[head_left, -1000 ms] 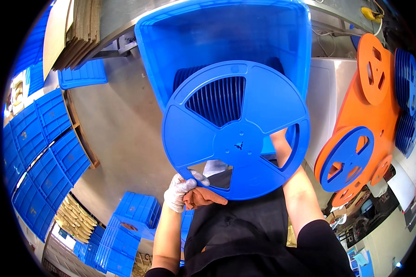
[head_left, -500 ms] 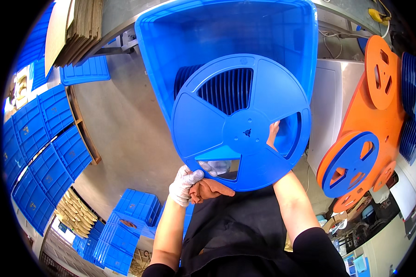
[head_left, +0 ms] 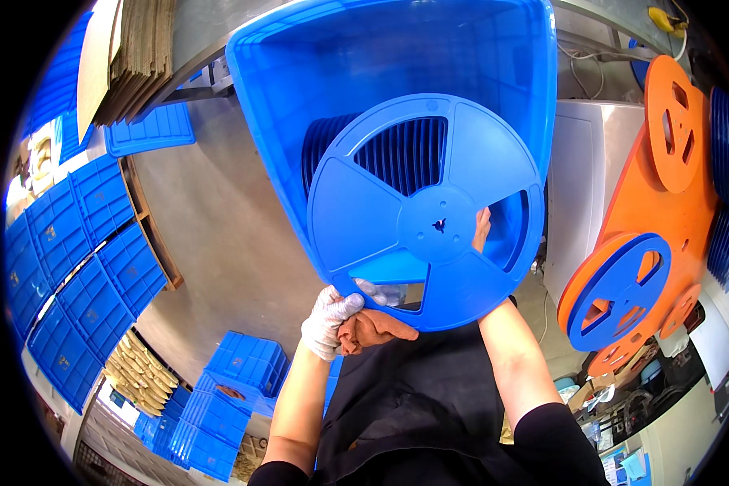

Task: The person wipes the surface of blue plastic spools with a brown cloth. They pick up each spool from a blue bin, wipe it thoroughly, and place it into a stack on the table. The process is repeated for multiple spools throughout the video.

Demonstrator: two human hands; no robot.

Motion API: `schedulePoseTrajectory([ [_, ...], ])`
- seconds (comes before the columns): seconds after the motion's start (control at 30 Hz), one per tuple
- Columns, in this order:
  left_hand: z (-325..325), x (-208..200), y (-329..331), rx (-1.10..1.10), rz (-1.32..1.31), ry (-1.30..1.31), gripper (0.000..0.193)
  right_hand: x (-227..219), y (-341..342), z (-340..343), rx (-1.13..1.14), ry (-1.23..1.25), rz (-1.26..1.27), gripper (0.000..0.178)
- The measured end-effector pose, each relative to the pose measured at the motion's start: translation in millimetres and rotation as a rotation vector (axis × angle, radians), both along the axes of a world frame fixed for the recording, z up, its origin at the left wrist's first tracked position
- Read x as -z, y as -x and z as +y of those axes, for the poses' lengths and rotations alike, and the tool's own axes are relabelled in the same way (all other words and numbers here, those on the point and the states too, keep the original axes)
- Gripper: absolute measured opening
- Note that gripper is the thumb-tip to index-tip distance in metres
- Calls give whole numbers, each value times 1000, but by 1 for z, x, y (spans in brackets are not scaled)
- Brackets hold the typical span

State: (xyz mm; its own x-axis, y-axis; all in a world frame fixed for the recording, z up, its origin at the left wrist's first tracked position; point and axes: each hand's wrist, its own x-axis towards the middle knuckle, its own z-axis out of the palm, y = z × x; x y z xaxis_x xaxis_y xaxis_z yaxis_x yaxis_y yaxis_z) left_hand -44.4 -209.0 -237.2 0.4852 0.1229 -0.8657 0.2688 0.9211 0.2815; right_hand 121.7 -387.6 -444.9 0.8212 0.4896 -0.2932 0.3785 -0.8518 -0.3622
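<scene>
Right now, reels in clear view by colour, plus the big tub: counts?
Blue reel held in both hands: 1
Blue reel on the orange stack at right: 1
Orange reels plainly visible: 2
Blue tub: 1
Total: 5
More reels stand on edge inside the tub and at the far right; too packed to count.

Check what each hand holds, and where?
Both hold the blue reel: gloved left hand grips its lower rim; right hand is behind it, near the hub.

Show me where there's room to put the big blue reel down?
Bare grey floor lies between the big blue bin and the stacked blue crates. The right is crowded: orange reels and a blue reel there.
</scene>
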Motion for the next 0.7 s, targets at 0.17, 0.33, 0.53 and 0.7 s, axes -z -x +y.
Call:
schedulePoseTrajectory([
  [0.17,1,7,-5,26,-15,-1,28,-19,-3,4,56,-47,66,57],
  [0.33,2,5,-12,21,-16,-2,29,-19,-7,4,65,-82,134,68],
  [0.53,5,10,-14,40,-20,0,30,-19,-11,5,38,-111,86,72],
  [0.7,6,9,-23,23,-2,-5,28,-17,-12,7,25,-142,71,75],
])
